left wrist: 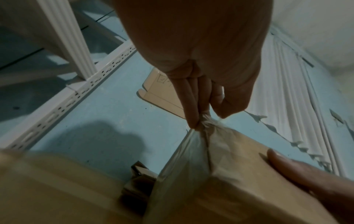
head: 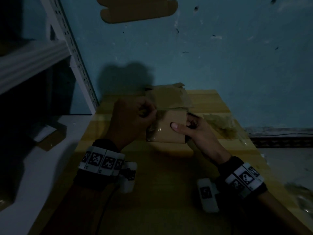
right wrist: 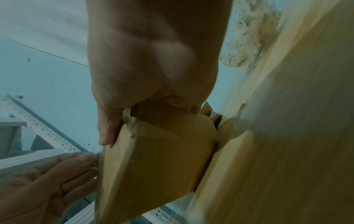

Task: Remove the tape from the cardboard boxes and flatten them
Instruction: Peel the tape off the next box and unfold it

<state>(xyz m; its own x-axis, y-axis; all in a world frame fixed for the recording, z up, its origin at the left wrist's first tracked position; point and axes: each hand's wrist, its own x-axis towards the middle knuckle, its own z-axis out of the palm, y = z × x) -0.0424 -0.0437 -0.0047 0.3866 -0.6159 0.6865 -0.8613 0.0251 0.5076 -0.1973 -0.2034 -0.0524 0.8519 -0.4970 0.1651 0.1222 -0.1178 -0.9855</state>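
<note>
At the far left stands a white slotted shelf rack (head: 74,53), with a grey ledge (head: 42,167) running below it. My left hand (head: 130,119) comes next, fingers curled tight, with the fingertips (left wrist: 193,119) and thumb pinching a bunched, crinkled strip of clear tape (left wrist: 206,136). The tape stretches taut from that pinch down to the left edge of the small cardboard box (head: 167,126), where it still clings along the corner. The box sits in the middle, raised a little above the big yellow-brown cardboard sheet (head: 169,192) that covers the work surface. Just behind the box lies another brown box (head: 169,97) with loose flaps and tape on it. My right hand (head: 198,131) holds the small box by its right end: the thumb (head: 176,127) lies flat across the top face, and the other fingers wrap round the far side, where a flap stands open. Further right, a crumpled wad of peeled tape (head: 221,126) rests on the sheet. On the blue floor beyond lies a flat piece of cardboard (head: 138,9).
</note>
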